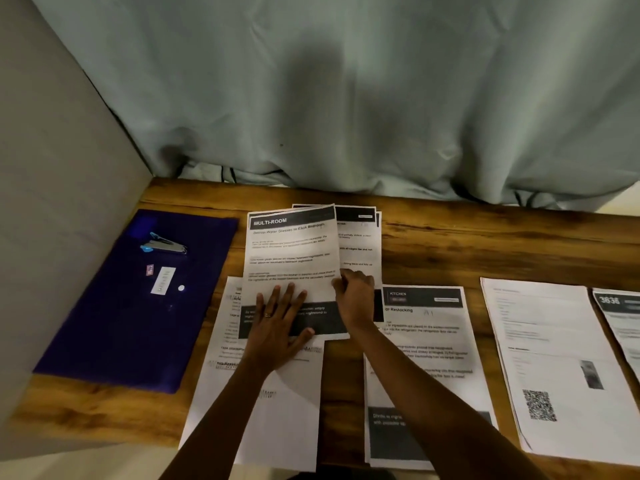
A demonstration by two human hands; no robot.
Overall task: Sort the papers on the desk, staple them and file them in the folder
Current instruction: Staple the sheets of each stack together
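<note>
Paper headed MULTI-ROOM [291, 258] is being pressed flat at the centre of the frame by the left hand [277, 327], fingers spread, while its right edge is being pinched by the right hand [353, 292]. Other sheets [426, 344] are lying under and right of it on the desk [485, 244]. At the left, a stapler [162, 244] is lying on the purple folder [138, 334].

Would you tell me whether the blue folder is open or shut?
Shut: the blue folder lies flat as one panel, with the stapler resting on top.
</note>
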